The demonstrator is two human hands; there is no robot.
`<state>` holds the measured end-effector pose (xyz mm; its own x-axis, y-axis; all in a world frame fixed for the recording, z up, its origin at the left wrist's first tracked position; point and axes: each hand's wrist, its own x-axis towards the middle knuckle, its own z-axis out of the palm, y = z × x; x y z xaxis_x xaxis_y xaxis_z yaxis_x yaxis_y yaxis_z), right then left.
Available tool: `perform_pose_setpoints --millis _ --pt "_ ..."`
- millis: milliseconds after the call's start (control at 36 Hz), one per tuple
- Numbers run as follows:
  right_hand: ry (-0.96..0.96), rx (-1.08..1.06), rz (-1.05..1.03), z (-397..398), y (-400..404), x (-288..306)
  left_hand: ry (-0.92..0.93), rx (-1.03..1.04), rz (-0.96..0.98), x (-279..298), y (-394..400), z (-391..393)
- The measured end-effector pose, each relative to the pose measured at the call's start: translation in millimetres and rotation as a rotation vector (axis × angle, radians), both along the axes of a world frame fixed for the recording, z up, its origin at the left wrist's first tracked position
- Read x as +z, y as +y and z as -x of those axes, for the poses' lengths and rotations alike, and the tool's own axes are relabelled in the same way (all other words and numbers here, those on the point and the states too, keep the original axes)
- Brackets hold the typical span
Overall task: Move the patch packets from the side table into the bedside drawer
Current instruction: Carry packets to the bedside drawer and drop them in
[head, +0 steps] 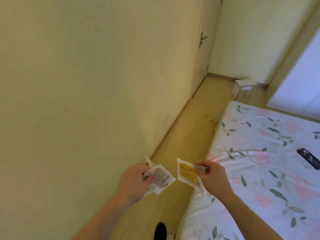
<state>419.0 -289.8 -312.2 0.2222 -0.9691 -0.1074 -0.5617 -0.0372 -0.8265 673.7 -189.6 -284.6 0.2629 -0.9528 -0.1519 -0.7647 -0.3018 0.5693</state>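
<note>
Already off the side table, the patch packets are split between hands, left hand (136,182) clutching a loose white bundle (160,179), right hand (210,177) pinching the yellow-faced packet (187,173), so one could slip onto the floor (181,135) before reaching the unseen drawer.

- packets (161,179) are looking like crinkly white paper, kinda matt
- bedsheet (270,153) is looking like soft floral cloth
- floor (190,122) is showing smooth wood-look finish
</note>
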Motion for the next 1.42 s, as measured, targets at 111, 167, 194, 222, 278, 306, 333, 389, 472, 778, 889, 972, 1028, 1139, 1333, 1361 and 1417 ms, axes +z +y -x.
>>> perform_pose_setpoints --millis 111,167,194,222,278,306,333,389,472,778,889,972,1028,1139,1333,1361,1417 --pt "-0.009 -0.064 -0.017 -22 -48 -1 -0.025 -0.089 -0.026 7 -68 -26" --pt "-0.026 -0.088 -0.017 -32 -73 2 -0.045 -0.139 -0.022 12 -105 -36" --pt "-0.026 -0.104 -0.017 -35 -87 4 -0.057 -0.16 -0.019 14 -124 -40" --pt "-0.026 -0.123 -0.018 -38 -101 6 -0.077 -0.176 -0.011 15 -142 -44" --pt "-0.03 -0.163 -0.022 -41 -125 12 -0.084 -0.177 0.01 16 -176 -50" --pt "-0.034 -0.184 -0.017 -41 -137 16 -0.066 -0.175 0.016 17 -193 -51" --pt "-0.036 -0.207 -0.009 -40 -150 21 -0.049 -0.186 0.022 19 -211 -51" --pt "-0.031 -0.248 0.007 -37 -177 30 -0.028 -0.228 0.029 22 -248 -51" --pt "-0.004 -0.307 0.031 -30 -220 37 -0.022 -0.28 0.032 21 -307 -52" --pt "0.023 -0.553 0.039 -22 -381 42 0.034 -0.446 0.044 23 -531 -48" --pt "0.042 -0.634 0.06 -10 -433 56 0.011 -0.55 0.066 28 -622 -32" --pt "0.057 -0.737 0.064 8 -463 62 0.002 -0.614 0.057 33 -681 -9" --pt "0.064 -0.795 0.068 22 -484 65 0.016 -0.656 0.052 37 -716 12" --pt "0.071 -0.892 0.056 54 -531 62 0.04 -0.724 0.057 34 -790 52" --pt "0.068 -0.954 0.025 103 -649 41 0.071 -0.777 0.048 28 -914 107" --pt "0.073 -0.949 0.016 109 -668 39 0.06 -0.779 0.044 28 -931 111" --pt "0.084 -0.937 -0.002 118 -708 37 0.047 -0.782 0.039 28 -967 117"
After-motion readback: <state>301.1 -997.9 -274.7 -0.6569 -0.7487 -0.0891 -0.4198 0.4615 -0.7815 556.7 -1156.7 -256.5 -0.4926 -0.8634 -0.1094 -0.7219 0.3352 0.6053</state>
